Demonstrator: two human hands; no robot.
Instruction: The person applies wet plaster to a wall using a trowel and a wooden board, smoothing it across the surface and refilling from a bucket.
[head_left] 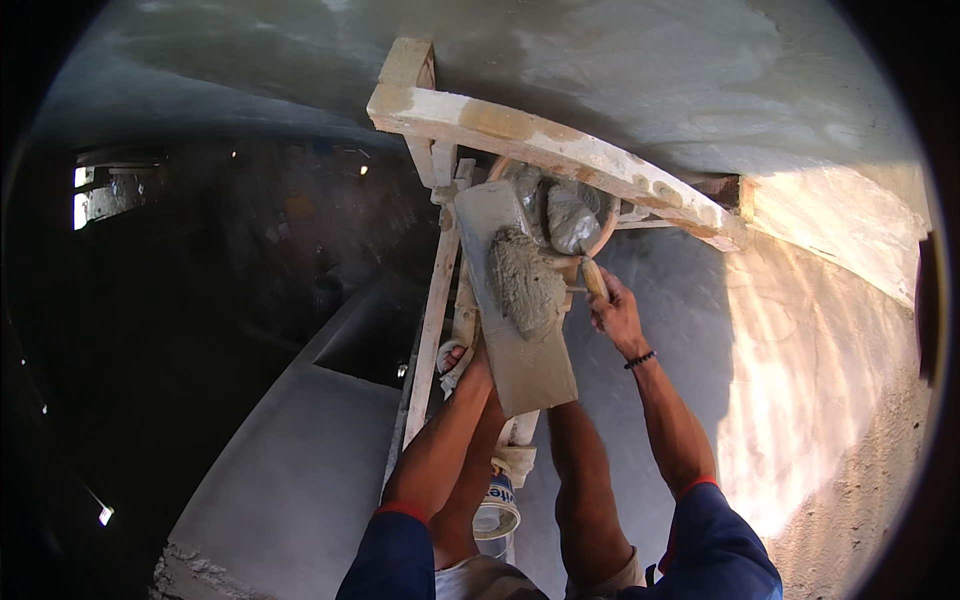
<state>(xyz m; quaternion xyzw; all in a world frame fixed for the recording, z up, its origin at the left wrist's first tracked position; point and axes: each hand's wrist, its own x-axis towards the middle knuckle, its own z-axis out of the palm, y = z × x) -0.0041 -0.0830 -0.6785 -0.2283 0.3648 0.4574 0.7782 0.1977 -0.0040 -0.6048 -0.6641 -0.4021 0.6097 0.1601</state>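
Right hand [618, 318]: fingers wrapped round the short pale wooden handle [596, 279] of a trowel, just beside the right long edge of the board. Blade cannot be made out.

Left forearm [455, 425] runs up to the left long edge of the long rectangular mortar-smeared board [535, 380] and vanishes under it. Left hand hidden; cannot tell whether its fingers are spread or clenched, though it presumably bears the weight.

Rough mound of wet grey mortar [525, 282] sits on the board, around and above its middle, reaching the right long edge. Near end holds only a thin smear. Beyond the far right corner: round tub with an orange-brown rim [607, 232], grey mix inside, partly behind the curved-looking, plaster-stained wooden beam [560, 140].

Risks, as judged: mound lies off-centre, so a slack left wrist could tip the board and shed mortar over the right edge. A hard trowel push there might do likewise. Board's far end close to tub and beam; a knock could jolt the load. Foot [453, 358] rests by the narrow wooden frame [437, 290]; leaning outward could cost balance. Spilled mix might hit the white bucket [495, 515] below.
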